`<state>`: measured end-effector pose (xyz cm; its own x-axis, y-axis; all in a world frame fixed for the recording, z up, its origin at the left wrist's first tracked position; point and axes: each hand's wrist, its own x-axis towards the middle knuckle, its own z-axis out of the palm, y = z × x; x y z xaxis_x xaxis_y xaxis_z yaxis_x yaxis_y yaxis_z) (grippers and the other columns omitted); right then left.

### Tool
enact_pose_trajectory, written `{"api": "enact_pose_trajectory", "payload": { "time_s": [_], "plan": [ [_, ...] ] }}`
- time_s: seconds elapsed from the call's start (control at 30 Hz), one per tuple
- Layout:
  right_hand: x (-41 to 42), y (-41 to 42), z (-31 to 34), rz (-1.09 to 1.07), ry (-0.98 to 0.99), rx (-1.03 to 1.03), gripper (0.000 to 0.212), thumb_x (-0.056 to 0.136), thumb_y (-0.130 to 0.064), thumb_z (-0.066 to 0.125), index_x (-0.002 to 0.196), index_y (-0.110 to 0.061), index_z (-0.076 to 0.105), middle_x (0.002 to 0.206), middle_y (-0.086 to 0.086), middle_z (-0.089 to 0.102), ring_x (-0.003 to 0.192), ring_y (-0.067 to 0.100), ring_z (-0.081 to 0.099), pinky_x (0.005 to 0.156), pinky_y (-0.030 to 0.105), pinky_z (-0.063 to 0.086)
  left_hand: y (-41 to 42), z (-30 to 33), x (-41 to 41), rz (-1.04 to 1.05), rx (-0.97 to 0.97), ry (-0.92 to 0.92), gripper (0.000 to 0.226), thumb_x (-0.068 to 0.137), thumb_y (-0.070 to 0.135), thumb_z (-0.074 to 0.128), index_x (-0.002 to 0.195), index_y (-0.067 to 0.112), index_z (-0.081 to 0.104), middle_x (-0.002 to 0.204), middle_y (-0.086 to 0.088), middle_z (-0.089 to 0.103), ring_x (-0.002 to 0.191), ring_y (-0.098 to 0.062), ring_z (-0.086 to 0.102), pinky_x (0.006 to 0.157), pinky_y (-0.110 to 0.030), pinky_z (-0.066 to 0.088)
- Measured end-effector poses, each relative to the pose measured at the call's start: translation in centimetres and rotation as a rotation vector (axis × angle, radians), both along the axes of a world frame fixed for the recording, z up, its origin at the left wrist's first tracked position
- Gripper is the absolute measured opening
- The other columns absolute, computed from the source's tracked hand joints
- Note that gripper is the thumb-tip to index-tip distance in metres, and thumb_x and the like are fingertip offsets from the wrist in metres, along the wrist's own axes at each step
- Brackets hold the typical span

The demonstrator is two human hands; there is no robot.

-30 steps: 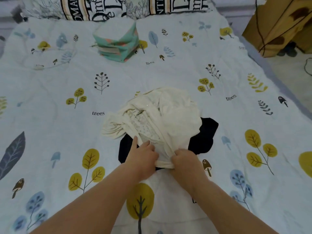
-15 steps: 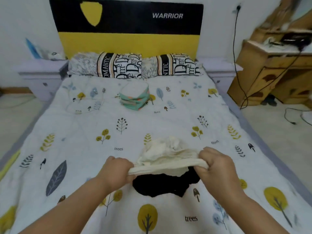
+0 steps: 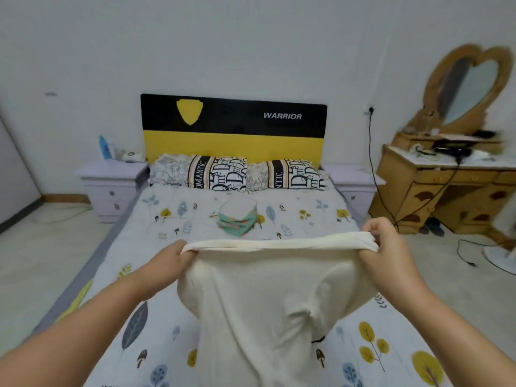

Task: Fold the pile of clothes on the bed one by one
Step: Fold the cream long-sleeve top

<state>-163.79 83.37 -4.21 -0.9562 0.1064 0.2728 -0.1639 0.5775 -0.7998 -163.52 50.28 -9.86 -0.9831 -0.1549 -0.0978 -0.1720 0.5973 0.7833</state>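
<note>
Patterned bedspread (image 3: 307, 219) under white walls — yellow-black headboard (image 3: 234, 129) behind.

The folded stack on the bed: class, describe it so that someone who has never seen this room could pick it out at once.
Start at the black and yellow headboard and come down past the lettered pillows onto the leaf-print bedspread. The folded stack lies alone there, beyond the cream garment held up by both hands. Teal edges with orange patches mark it out.

White walls, a black-and-yellow headboard (image 3: 234, 127), lilac nightstands (image 3: 110, 185) either side, a wooden dressing table (image 3: 452, 188) with heart-shaped mirror (image 3: 469, 88).
</note>
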Motion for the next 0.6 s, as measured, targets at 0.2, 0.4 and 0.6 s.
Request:
{"api": "enact_pose_trajectory", "payload": {
  "time_s": [0.2, 0.4, 0.6],
  "plan": [
    [2.6, -0.2, 2.3, -0.027, -0.145, 0.003, 0.026, 0.09, 0.0, 0.042, 0.106, -0.02, 0.046, 0.089, 0.002, 0.052, 0.075, 0.016, 0.048, 0.058, 0.03, 0.035, -1.3, 7.9, 3.6, 0.039, 0.122, 0.153, 0.008, 0.087, 0.027, 0.062, 0.089, 0.021, 0.066, 0.085, 0.001, 0.067, 0.082, -0.016, 0.06, 0.067, -0.028, 0.042],
    [5.5, 0.8, 6.6, -0.121, 0.031, 0.09, 0.019, 0.085, 0.002, 0.048, 0.08, -0.011, 0.062, 0.077, -0.006, 0.056, 0.083, 0.021, 0.051, 0.058, 0.028, 0.034, -5.8, 13.4, 8.2, -0.314, -0.23, -0.172, 0.027, 0.058, 0.035, 0.083, 0.067, 0.016, 0.065, 0.061, 0.008, 0.062, 0.058, -0.004, 0.057, 0.057, -0.018, 0.042],
    [8.3, 1.7, 11.2, -0.131, 0.094, -0.092, 0.029, 0.087, 0.001, 0.047, 0.074, -0.016, 0.065, 0.077, 0.003, 0.061, 0.069, 0.015, 0.05, 0.06, 0.03, 0.038, -7.9, 15.9, 11.6, -0.266, -0.259, -0.088, 0.02, 0.069, 0.026, 0.071, 0.054, 0.018, 0.061, 0.056, 0.011, 0.06, 0.057, -0.003, 0.055, 0.056, -0.013, 0.04]
  ]
}}
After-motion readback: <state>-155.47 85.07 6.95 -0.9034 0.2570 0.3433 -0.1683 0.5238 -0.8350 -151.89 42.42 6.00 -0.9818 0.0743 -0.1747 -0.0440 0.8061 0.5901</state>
